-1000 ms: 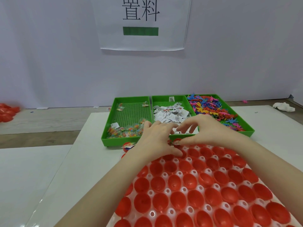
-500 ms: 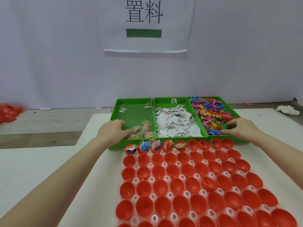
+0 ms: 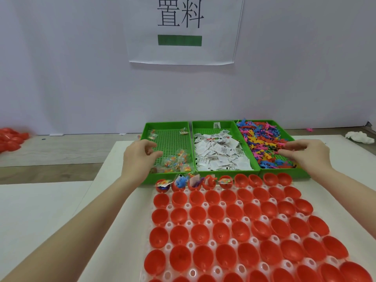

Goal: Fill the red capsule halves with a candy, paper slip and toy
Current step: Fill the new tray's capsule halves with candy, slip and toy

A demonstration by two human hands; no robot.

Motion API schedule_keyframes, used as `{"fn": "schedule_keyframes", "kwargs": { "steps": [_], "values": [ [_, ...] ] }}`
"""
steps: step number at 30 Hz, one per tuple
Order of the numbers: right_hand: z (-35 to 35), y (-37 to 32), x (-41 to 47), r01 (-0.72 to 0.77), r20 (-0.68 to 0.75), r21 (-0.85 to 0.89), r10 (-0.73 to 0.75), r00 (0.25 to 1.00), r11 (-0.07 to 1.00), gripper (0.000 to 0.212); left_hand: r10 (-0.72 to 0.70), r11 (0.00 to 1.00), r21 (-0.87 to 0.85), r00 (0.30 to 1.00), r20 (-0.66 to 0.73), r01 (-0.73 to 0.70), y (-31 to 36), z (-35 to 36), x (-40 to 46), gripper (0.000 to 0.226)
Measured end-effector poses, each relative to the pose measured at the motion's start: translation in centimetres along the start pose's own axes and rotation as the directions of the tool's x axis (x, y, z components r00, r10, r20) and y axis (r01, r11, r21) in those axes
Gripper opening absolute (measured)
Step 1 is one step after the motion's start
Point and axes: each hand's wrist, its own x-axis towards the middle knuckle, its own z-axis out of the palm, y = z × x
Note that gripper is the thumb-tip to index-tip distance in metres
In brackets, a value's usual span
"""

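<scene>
Head view: I see both bare arms reaching over a white table [image 3: 114,180] to three green trays.
Left hand [image 3: 138,157]: fingers loosely curled over the candy tray [image 3: 168,127]; I cannot tell if it holds a candy.
Right hand [image 3: 307,155]: fingertips down among the coloured toys [image 3: 262,139]; grasp unclear.
Paper slips [image 3: 219,155]: heaped in the middle tray.
Red capsule halves [image 3: 234,226]: rows in a white holder, just before the trays.
Filled halves [image 3: 193,182]: five at the far row's left.
</scene>
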Motion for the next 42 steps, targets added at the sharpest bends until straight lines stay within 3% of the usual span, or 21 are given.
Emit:
{"fn": "schedule_keyframes", "kwargs": {
  "steps": [3,6,10,13,16,20,23,28,33,37,42],
  "values": [
    [0.0,-0.6,0.3,-0.142,-0.083,0.227,0.164,0.983,0.964,0.036,-0.04,0.99,-0.136,0.998,-0.054,0.033,0.7,-0.1,-0.2,0.012],
    [0.2,-1.4,0.7,-0.278,-0.031,0.372,0.311,0.95,0.886,0.03,-0.149,0.937,-0.329,0.986,-0.08,0.115,1.6,-0.5,-0.3,0.013],
    [0.5,-3.0,0.5,-0.248,0.117,0.468,0.219,0.969,0.848,0.021,-0.23,0.851,-0.49,0.973,-0.02,0.191,2.8,-0.5,-0.9,0.019],
    [1.6,-4.7,-0.1,-0.115,0.192,0.303,0.058,0.98,0.946,0.009,-0.25,0.786,-0.565,0.965,0.08,0.25,3.6,-0.3,-1.8,0.026],
    [3.0,-6.1,-0.7,0.091,0.287,0.006,-0.089,0.954,0.996,0.019,-0.205,0.739,-0.617,0.962,0.178,0.271,4.7,-0.6,-2.9,0.026],
    [4.4,-7.3,-2.0,0.305,0.509,-0.332,-0.103,0.855,0.893,0.023,-0.177,0.656,-0.687,0.949,0.262,0.312,5.9,-1.4,-4.2,0.03],
    [5.5,-7.5,-2.6,0.355,0.476,-0.506,-0.089,0.875,0.786,0.047,-0.162,0.671,-0.69,0.962,0.219,0.27,6.7,-1.8,-5.0,0.027],
    [6.8,-7.8,-3.3,0.259,0.43,-0.509,-0.019,0.903,0.821,0.042,0.022,0.684,-0.714,0.975,0.222,0.147,7.8,-1.8,-5.9,0.015],
    [7.0,-7.8,-3.4,0.226,0.425,-0.364,-0.055,0.904,0.904,0.015,0.1,0.754,-0.651,0.965,0.243,0.085,8.3,-1.6,-5.9,0.019],
    [6.5,-7.4,-3.2,0.221,0.407,-0.221,-0.116,0.906,0.95,0.032,0.103,0.803,-0.589,0.954,0.283,0.088,8.2,-1.4,-5.9,0.026],
    [5.2,-7.3,-3.4,0.288,0.357,-0.098,-0.237,0.904,0.952,0.045,0.084,0.748,-0.647,0.946,0.313,0.148,8.5,-1.5,-6.0,0.026]
  ]
}}
